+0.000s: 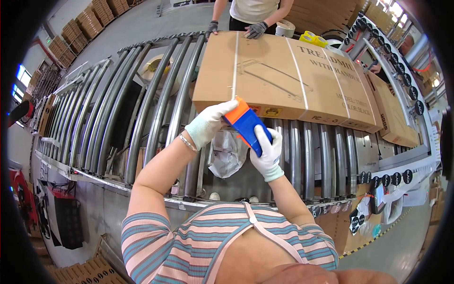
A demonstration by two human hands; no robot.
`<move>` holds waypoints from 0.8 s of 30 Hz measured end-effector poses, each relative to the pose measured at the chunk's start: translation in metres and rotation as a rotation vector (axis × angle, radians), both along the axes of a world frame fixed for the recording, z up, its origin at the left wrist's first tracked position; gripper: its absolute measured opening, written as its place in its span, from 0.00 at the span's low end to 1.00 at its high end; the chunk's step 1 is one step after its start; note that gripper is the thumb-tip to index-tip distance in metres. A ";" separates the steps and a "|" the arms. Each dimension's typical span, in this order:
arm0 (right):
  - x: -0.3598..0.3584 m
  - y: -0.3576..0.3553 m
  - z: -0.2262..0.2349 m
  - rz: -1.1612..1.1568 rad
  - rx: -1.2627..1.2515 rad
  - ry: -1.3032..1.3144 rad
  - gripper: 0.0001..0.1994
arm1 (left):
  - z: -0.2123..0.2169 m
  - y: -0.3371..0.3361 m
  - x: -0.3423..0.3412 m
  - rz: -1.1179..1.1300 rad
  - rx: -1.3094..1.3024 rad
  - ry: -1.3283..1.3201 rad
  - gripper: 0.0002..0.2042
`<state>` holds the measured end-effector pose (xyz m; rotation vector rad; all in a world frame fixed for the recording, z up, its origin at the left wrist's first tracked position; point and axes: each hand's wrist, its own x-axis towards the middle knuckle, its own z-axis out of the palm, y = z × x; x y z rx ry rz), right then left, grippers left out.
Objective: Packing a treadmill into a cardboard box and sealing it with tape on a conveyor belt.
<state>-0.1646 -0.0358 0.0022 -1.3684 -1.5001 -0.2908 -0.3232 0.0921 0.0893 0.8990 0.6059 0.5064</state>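
My left hand (208,124), in a white knit glove, grips the orange end of a blue and orange flat plastic piece (247,124); I cannot make out its exact kind. On its blue end, my right hand (268,155), gloved alike, is closed around the side. The piece is tilted and overlaps the near edge of a large brown cardboard box (274,57) in this view; whether it touches the box I cannot tell. White straps (237,57) run across the box, which lies flat on a roller conveyor (161,102). It bears a line drawing and dark print.
Across the box, another person's gloved hand (256,30) rests on its far edge. Yellow tape rolls (313,39) lie behind it. To the right are a second carton (395,113) and a metal frame (402,168) with round black stickers. A plastic bag (228,154) shows by the rollers.
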 end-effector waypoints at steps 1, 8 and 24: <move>-0.001 -0.007 -0.002 0.022 -0.027 -0.011 0.34 | -0.006 0.002 -0.006 -0.013 0.050 0.061 0.18; 0.000 -0.042 0.023 0.498 -0.466 0.186 0.41 | 0.006 0.010 -0.013 -0.264 0.242 0.224 0.18; 0.009 0.017 0.006 0.317 -0.550 0.979 0.29 | -0.017 0.304 0.155 -0.146 1.326 1.239 0.19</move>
